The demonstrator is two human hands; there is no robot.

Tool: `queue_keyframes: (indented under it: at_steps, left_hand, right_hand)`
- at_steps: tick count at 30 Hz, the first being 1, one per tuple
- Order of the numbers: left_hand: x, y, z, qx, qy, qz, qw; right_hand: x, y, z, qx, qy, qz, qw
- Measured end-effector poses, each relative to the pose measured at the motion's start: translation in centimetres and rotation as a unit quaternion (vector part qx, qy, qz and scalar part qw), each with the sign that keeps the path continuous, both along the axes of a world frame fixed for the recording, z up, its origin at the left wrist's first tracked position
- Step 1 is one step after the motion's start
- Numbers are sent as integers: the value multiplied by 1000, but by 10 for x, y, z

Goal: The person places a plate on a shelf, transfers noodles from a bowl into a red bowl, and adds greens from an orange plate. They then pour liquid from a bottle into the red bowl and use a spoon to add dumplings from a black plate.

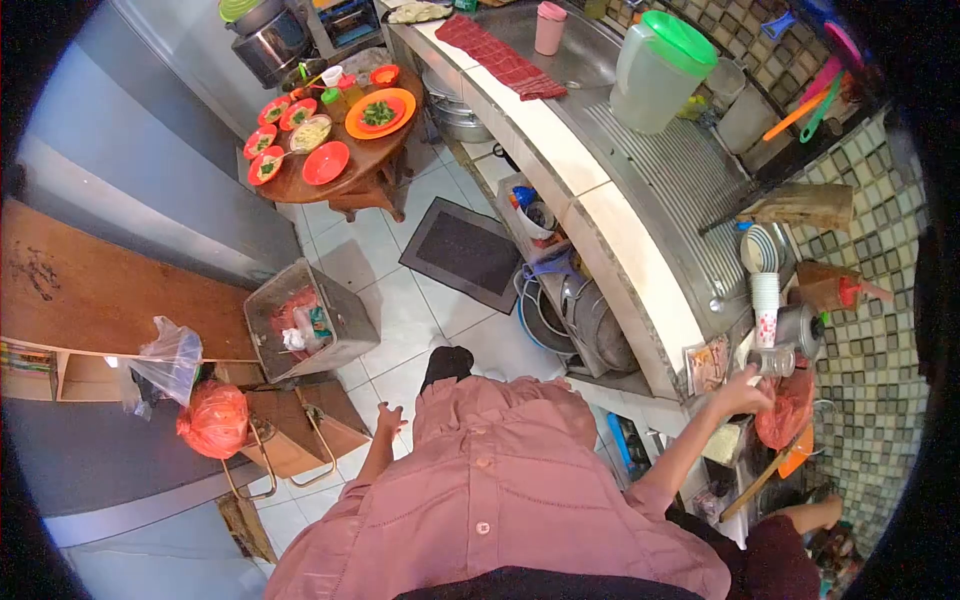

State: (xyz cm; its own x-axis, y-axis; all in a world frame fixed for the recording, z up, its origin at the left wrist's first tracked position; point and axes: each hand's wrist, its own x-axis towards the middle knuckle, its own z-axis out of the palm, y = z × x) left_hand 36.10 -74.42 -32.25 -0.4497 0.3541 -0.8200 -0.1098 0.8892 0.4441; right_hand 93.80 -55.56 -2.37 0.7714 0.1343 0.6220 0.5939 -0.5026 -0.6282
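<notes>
My left hand (390, 418) hangs low beside my body, above the tiled floor, with its fingers apart and nothing in it. On the right, my right hand (742, 394) reaches to the far end of the counter, its fingers curled. Just beyond the fingertips is a clear glass (776, 361), with a red plastic bag (786, 405) touching or close by. What those fingers hold is too small to make out. A printed packet (708, 366) and a stack of white cups (765, 305) stand near this hand.
Along the counter are a green-lidded pitcher (660, 75), a pink tumbler (549, 28) and a red cloth (497, 58). A round table (345, 180) bears several filled plates. A grey bin (325, 350) and a mat (465, 254) are on the floor. Another person's arm (812, 515) shows lower right.
</notes>
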Motion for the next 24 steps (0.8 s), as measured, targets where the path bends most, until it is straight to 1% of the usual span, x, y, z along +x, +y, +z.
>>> queue_keyframes:
  at_steps: [1,2,4,5,6,8,9,11,12,14,15,16,18,19,20,21,22,23,24]
  left_hand:
    - [0,-4,0,2,0,-1,1000]
    - [1,-6,1,2,1,-1,1000]
    - [4,-7,5,-15,-7,-3,1000]
    - [5,-7,6,-15,-7,-3,1000]
    - [6,-6,7,-8,0,-6,1000]
    - [10,-1,12,0,4,-8,1000]
    - [10,1,12,9,-4,-1,1000]
    - [10,3,13,42,-16,10,999]
    - [11,3,13,45,-15,16,999]
    - [12,4,12,49,-12,28,998]
    - [13,3,10,51,-12,34,998]
    - [14,0,9,49,-4,43,998]
    - [18,-10,8,48,2,59,997]
    - [19,-15,8,44,2,73,996]
    - [20,-20,7,39,2,86,996]
    - [21,-26,4,42,1,92,995]
    - [22,-32,-1,30,4,94,995]
    - [23,-39,-5,17,8,96,995]
    - [24,-46,-11,17,7,101,995]
  right_hand:
    - [20,-5,-5,-92,-53,-124,987]
    - [47,-6,-16,-92,-53,-125,987]
    - [97,-6,-39,-41,118,-109,986]
    - [108,-7,-38,-10,176,-26,984]
    - [123,-4,-45,-10,177,-25,984]
    - [152,4,-62,-5,73,7,997]
    - [150,5,-58,-4,72,10,997]
    - [148,10,-50,22,136,88,987]
    - [150,13,-49,23,136,94,986]
    - [157,16,-49,-103,106,28,989]
    - [145,17,-43,-80,80,14,993]
    - [127,20,-33,-80,78,22,994]
    - [85,24,-7,-40,5,-3,999]
    - [69,28,0,-26,-71,29,997]
    - [39,32,23,-21,-72,35,997]
    - [-1,36,53,-32,-54,78,995]
    - [-33,45,72,-44,-36,121,991]
    - [-54,57,77,-43,-38,126,990]
    - [-72,72,81,45,-5,257,965]
